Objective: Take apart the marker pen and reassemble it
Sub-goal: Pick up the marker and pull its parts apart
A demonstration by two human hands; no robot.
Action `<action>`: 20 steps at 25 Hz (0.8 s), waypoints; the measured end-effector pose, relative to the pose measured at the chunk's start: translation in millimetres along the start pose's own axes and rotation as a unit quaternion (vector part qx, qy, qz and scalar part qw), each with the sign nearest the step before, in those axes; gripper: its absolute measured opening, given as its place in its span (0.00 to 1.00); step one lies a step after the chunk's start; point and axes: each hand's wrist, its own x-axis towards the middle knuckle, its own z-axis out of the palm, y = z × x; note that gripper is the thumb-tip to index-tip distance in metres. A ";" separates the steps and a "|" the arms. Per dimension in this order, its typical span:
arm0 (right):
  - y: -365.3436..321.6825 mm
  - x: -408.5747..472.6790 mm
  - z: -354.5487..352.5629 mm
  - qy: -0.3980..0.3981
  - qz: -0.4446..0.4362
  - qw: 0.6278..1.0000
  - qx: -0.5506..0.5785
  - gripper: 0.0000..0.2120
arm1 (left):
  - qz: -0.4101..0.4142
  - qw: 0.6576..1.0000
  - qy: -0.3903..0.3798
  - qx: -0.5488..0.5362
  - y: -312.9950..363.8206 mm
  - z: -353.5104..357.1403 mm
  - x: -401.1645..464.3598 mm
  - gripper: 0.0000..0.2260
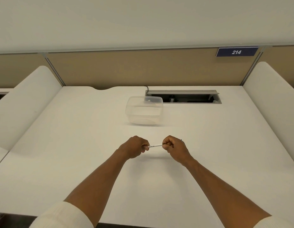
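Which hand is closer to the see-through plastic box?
Right. The right hand sits just below the box, a bit to its right. The left hand is about as far down, a little left. It's close.

The marker pen (155, 145) is thin and white, with small dark writing on its side. It lies almost flat, running left to right, with the right end a tiny bit higher. It is up in the air above the near middle of the white table, and its soft shadow falls on the table just below it. Only the middle part shows. Both ends are hidden, so the cap and the tip cannot be seen.
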 end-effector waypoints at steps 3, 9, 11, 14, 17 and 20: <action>-2.0 -2.3 -1.0 -0.012 0.016 1.000 0.021 0.02 | 0.003 0.999 0.018 0.029 4.2 -0.5 -5.1 0.13; -11.0 -5.9 -3.1 -0.015 0.081 0.992 0.097 0.17 | 0.038 0.995 0.060 0.075 16.7 -6.3 -8.3 0.13; -12.8 -6.0 -4.6 -0.001 0.083 0.995 0.057 0.20 | 0.040 0.994 0.066 0.080 19.2 -4.5 -9.3 0.12; -13.3 -6.6 -6.3 -0.001 0.070 0.997 0.026 0.18 | 0.040 0.994 0.067 0.083 20.0 -2.5 -12.3 0.12; -12.0 -8.0 -6.3 -0.007 0.062 0.997 0.040 0.11 | 0.033 0.994 0.068 0.084 18.6 -2.1 -14.6 0.12; -12.0 -10.1 -4.8 -0.006 0.054 0.997 0.063 0.04 | 0.027 0.993 0.072 0.087 17.8 -0.8 -16.5 0.10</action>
